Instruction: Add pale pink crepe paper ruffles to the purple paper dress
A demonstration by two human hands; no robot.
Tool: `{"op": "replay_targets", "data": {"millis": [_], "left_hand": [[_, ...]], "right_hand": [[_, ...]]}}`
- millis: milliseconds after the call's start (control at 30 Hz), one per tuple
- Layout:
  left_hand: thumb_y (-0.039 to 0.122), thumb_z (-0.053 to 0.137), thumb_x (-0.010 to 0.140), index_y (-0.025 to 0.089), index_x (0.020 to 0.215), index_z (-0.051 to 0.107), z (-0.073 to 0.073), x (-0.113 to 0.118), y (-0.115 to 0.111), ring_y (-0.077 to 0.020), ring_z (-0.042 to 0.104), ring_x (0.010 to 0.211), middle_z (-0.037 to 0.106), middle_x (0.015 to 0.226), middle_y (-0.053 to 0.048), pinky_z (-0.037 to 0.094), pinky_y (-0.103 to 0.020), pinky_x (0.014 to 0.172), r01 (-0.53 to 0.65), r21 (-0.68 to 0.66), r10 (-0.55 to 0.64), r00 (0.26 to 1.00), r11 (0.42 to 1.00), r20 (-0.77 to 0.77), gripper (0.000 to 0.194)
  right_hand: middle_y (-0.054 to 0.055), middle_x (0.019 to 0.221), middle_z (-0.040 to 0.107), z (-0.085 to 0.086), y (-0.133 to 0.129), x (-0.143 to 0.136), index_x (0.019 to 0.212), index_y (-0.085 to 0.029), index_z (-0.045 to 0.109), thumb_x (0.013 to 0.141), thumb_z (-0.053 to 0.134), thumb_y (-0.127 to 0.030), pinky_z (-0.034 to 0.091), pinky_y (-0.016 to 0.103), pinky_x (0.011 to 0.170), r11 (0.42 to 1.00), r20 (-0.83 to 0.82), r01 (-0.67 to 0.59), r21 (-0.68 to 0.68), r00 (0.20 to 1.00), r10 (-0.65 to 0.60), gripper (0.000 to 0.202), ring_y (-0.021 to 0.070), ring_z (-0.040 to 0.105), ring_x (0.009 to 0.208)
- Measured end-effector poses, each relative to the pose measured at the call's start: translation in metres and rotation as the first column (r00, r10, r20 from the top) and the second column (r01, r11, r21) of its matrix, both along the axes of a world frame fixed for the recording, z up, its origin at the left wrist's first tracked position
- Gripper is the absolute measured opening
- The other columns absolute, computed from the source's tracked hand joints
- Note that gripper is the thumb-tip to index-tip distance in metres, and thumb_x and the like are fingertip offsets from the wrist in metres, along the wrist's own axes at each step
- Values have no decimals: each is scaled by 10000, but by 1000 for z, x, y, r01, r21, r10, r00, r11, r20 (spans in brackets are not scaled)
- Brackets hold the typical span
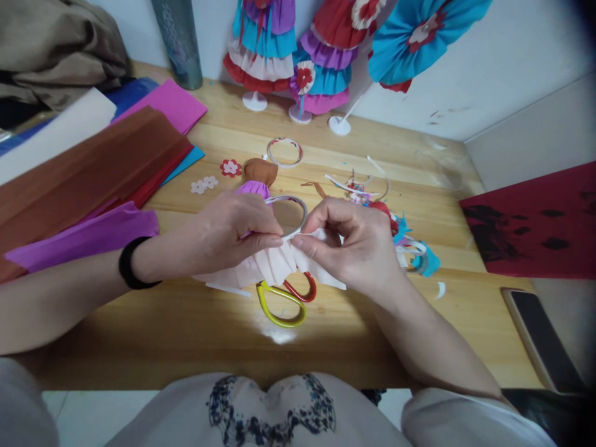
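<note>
A pale pink strip of crepe paper [274, 264], gathered into pleats, is held by its upper edge between my two hands. My left hand [228, 233] pinches it with thumb and forefinger. Close beside, my right hand [361, 245] pinches the same edge, its other fingers curled. A thin tape roll [305, 214] stands just behind the fingertips, touching or nearly touching the paper edge; I cannot tell whether its tape is stuck there. Below the paper, scissors with a yellow handle [282, 323] and a red handle [311, 293] lie partly covered.
Behind my hands lie a brown and purple paper bundle [261, 172], another tape roll [302, 154] and paper flowers [231, 167]. Folded coloured paper [112, 152] fills the left. Scraps [400, 226] and a phone [542, 335] are right. Ruffled paper dresses [263, 43] stand at the back.
</note>
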State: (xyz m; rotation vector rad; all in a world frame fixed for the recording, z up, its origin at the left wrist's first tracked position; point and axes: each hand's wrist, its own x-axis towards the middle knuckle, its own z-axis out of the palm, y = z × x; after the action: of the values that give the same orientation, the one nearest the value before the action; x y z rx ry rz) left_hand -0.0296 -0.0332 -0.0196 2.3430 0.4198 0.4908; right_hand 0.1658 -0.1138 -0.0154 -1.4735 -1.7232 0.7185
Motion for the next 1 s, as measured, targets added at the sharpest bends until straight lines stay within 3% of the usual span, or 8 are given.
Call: {"op": "replay_targets", "data": {"millis": [200,367,533,800,1000], "left_hand": [[228,457,967,193,642,539,-4,1,1,-144,523,695,591,647,-12,412,-296,706,116,58,-119,991,992,56,338],[271,510,967,199,719,631,-1,-2,6,-149,559,704,674,700,-21,420,-303,697,70,28,-72,994,997,85,285],[363,521,965,182,771,665,0,-5,11,-136,591,688,688,719,-25,437,-273,652,17,-61,-16,1000,998,21,301],[318,527,958,189,784,679,-3,-6,11,-118,587,709,692,724,-9,421,-257,672,20,-28,-20,1000,999,21,264],[274,536,953,173,785,672,-5,-6,10,-124,592,719,681,724,-12,431,-261,692,45,-24,-44,998,999,33,238]], "right_hand": [[-66,562,453,-1,5,2,650,-207,492,689,770,-225,260,250,467,998,-16,9,-69,1000,-10,281,75,346,489],[-45,586,491,6,6,8,655,-203,533,704,779,-289,292,251,469,998,-63,-26,-59,998,22,265,88,391,515],[-35,603,511,13,3,13,699,-199,575,787,710,-335,336,241,463,993,-186,-53,-109,982,33,210,90,433,512],[-31,547,526,15,4,14,666,-192,619,784,676,-282,316,231,413,986,-6,-77,-150,997,77,159,86,414,465],[-44,507,499,13,2,9,644,-180,619,773,652,-237,257,212,386,993,17,-66,-101,998,68,144,65,350,429]]}}
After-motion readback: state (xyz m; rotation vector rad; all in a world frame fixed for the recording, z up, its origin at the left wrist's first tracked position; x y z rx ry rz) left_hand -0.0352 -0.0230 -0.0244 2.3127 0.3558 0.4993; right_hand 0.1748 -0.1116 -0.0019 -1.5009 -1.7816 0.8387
